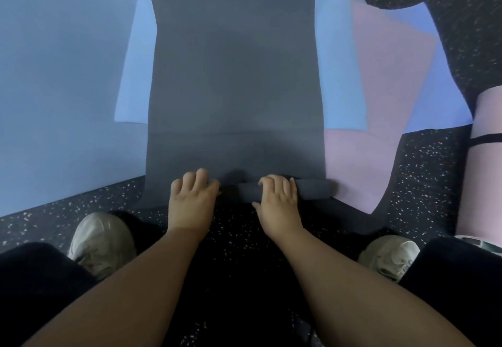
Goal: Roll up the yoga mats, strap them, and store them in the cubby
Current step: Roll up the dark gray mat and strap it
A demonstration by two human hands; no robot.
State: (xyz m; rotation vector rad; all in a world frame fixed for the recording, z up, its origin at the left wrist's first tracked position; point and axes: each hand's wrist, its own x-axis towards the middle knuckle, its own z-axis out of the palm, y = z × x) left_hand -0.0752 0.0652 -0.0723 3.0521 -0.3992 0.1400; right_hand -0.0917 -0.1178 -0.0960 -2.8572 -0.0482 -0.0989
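Both hands' grip is curling onto the started roll (312, 189) — right hand (277, 197) wrapping it, left hand (194, 197) pressing the unrolled edge alongside; grey mat (236, 75) is lying lengthwise straight ahead.

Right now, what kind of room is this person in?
Probably a gym or yoga studio. The floor is dark speckled rubber, several mats lie spread on it, such as the grey mat being rolled, and a pink mat lies rolled and strapped.
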